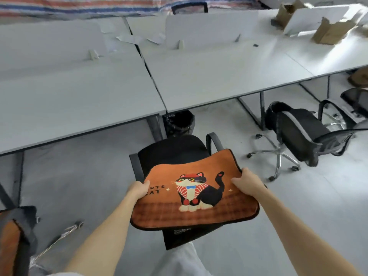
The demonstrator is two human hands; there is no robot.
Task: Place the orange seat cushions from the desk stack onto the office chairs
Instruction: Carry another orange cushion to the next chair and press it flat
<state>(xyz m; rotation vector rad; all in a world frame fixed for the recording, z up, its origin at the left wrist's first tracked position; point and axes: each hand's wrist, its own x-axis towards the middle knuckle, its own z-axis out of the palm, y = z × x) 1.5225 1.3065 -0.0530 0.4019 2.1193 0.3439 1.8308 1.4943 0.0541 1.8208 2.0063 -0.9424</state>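
Desks (79, 86) grey; floor (79, 176) grey; cushion (169, 214) above black chair (173, 150).

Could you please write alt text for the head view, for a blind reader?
A left hand and right hand grip opposite edges of an orange fabric seat cushion with a cartoon cat, held over a black office chair beside grey desks.

Two orange cushions (195, 196) (10, 242), two hands (139, 189) (247, 183), five chairs (173, 152) (298, 132) (356, 100) (25, 218) (189, 5)

Soft, even daylight fills the room, strongest at the upper right, where the far desk (318, 50) and torn cardboard (328, 33) wash out in glare. Shadows are faint. Everything looks slightly blurred, and wide-angle distortion bends straight edges near the corners.
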